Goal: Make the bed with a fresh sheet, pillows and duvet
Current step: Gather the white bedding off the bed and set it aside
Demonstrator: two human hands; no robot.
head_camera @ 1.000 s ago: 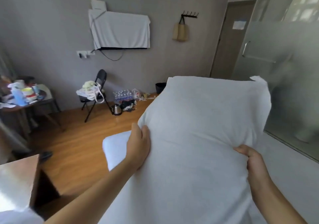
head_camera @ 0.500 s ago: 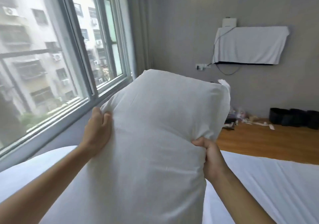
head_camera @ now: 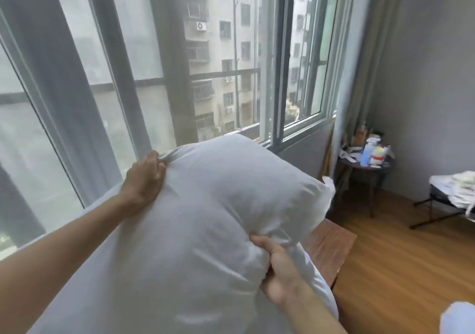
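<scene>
A large white pillow [head_camera: 205, 218] fills the lower middle of the head view, held up in front of me. My left hand [head_camera: 144, 179] grips its upper left edge, fingers bunching the fabric. My right hand [head_camera: 280, 269] grips its right side lower down, thumb pressed into the case. The bed under the pillow is hidden by it. A small bit of white bedding [head_camera: 457, 318] shows at the bottom right corner.
A wide window [head_camera: 180, 63] runs along the wall right behind the pillow. A brown nightstand [head_camera: 331, 246] stands beside the pillow on the right. Further right are a small round table [head_camera: 365, 166] with bottles, a folding chair [head_camera: 447, 200] with white cloth, and wooden floor [head_camera: 401, 261].
My view has swung further round from the wall with the covered TV to the window. The pillow has tilted and both hands keep hold of it, the right hand now lower.
</scene>
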